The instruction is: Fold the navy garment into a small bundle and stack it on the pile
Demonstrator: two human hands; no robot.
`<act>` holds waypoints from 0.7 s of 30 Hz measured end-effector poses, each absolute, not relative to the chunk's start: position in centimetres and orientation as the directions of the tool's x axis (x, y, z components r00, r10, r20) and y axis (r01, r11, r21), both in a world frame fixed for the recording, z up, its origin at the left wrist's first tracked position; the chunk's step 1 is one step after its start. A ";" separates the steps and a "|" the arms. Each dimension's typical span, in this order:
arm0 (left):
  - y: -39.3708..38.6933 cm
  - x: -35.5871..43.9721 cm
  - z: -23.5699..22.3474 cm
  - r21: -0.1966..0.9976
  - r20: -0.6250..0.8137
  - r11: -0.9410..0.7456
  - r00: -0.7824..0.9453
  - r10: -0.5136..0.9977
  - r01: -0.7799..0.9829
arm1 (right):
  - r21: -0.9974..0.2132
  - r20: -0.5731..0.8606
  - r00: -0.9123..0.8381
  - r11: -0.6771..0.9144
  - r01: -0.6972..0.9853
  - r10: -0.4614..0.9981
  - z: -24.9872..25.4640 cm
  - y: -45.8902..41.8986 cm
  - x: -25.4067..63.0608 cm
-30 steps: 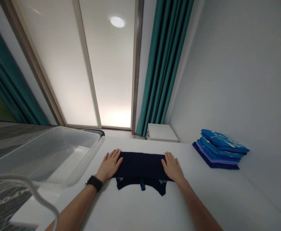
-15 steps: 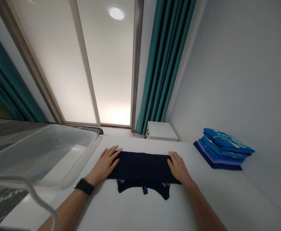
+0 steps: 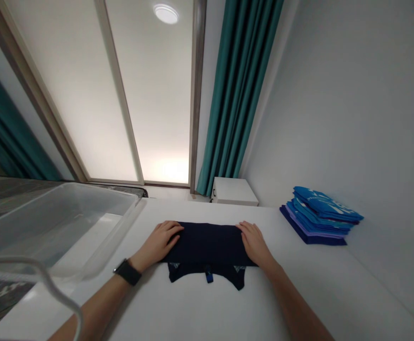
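A dark navy shirt (image 3: 208, 244) lies folded into a wide band on the white table. Its neckline, with a small blue label (image 3: 209, 274), sticks out on the side closest to me. At the far left corner, my left hand (image 3: 160, 240) has its fingers bent over the cloth, with a black watch on the wrist. My right hand (image 3: 256, 244) grips the far right corner, fingers together and curled at the edge. The tips of some fingers are hidden against the fabric.
A stack of folded blue and purple clothes (image 3: 322, 218) sits by the wall on the right. On the left stands a translucent plastic bin (image 3: 121, 237), with a grey curved cable or bar (image 3: 47, 279) in front. Beyond the table is a small white cabinet (image 3: 235, 191).
Both hands have shifted inward along the far edge, and their spread, flat fingers have curled onto the cloth. The view has moved slightly.
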State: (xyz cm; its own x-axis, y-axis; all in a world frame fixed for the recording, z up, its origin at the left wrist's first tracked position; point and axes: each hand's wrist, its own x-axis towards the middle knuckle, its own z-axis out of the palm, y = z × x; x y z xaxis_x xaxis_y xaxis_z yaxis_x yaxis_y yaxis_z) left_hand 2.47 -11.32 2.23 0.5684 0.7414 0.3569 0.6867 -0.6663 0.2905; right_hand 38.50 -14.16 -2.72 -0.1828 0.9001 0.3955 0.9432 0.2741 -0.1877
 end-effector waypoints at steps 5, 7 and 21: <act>-8.2 2.1 2.6 0.222 0.291 -0.644 0.581 0.760 0.732 | -0.130 0.302 -0.244 0.294 0.947 0.921 -1.7 -12.6 39.1; -8.2 2.4 3.1 0.188 0.275 -0.674 0.620 0.734 0.715 | -0.126 0.281 -0.266 0.310 0.943 0.922 -1.4 -12.3 39.0; -3.3 2.8 5.3 0.294 -0.185 -0.631 0.690 0.700 0.718 | -0.187 -0.126 -0.290 0.264 0.946 0.949 3.5 -9.0 39.2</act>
State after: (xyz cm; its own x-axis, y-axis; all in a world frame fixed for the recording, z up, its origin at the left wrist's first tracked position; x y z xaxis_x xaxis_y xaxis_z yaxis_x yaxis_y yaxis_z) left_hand 2.79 -3.34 5.29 0.6902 0.6996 -0.1851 0.7181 -0.6307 0.2942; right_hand 39.19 -9.03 3.46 -0.2895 0.9489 -0.1258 0.9463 0.2640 -0.1869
